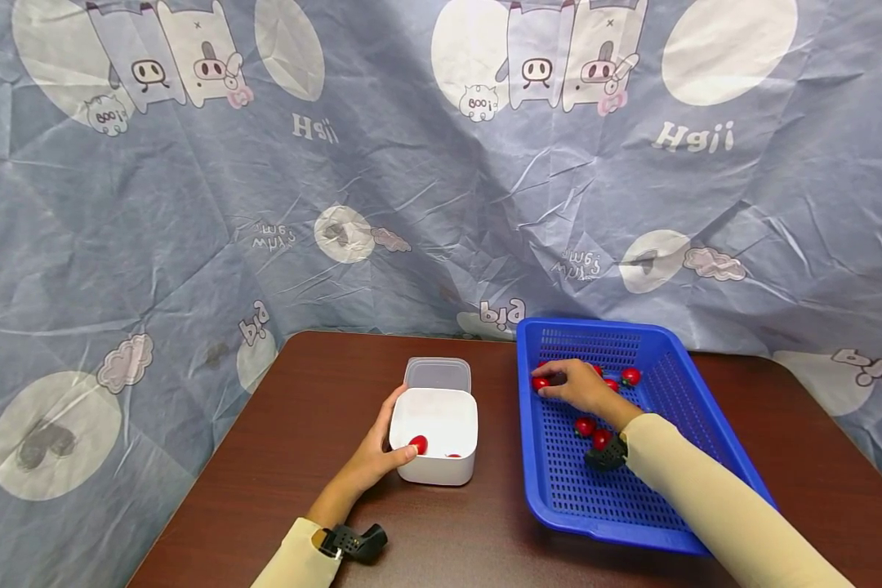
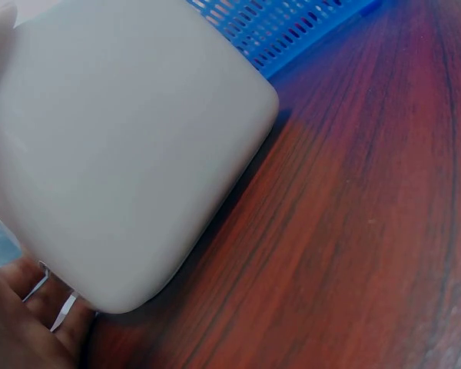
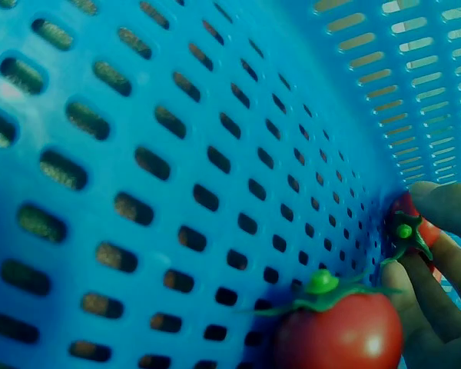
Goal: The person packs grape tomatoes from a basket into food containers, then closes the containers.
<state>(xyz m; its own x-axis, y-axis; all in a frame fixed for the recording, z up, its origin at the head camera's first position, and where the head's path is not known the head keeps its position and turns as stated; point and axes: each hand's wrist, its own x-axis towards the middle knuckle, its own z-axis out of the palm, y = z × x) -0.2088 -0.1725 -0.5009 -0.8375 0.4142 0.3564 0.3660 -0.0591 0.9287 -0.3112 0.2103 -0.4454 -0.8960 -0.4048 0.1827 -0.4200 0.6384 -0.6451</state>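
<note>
Tomatoes (image 1: 630,376), red with green stems, lie in a blue basket (image 1: 610,529) at the right of the head frame, some gathered towards the basket's top end and two around the middle of its floor. The right hand (image 1: 576,388) is inside the basket, in its upper left part, with thumb and fingers closed in around one small tomato (image 1: 540,383) beside the left wall. In the right wrist view this pinched tomato is at the right of the frame, its stem facing the camera, and a nearer tomato (image 3: 338,334) sits at the bottom, stem upward.

A white box (image 1: 435,471) stands on the brown table (image 1: 338,351) near the centre of the head frame, a little left of the basket. The left hand (image 1: 371,453) grips its left side, thumb at the front left corner and fingers along the side, opened about as far as the box needs. In the box, a red tomato (image 1: 418,444) shows by the thumb tip, and a sliver of another lies along the front wall. A clear plastic piece (image 1: 438,374) shows just above the box, partly hidden by it. A patterned blue-grey cloth (image 1: 382,163) fills the top of the frame
</note>
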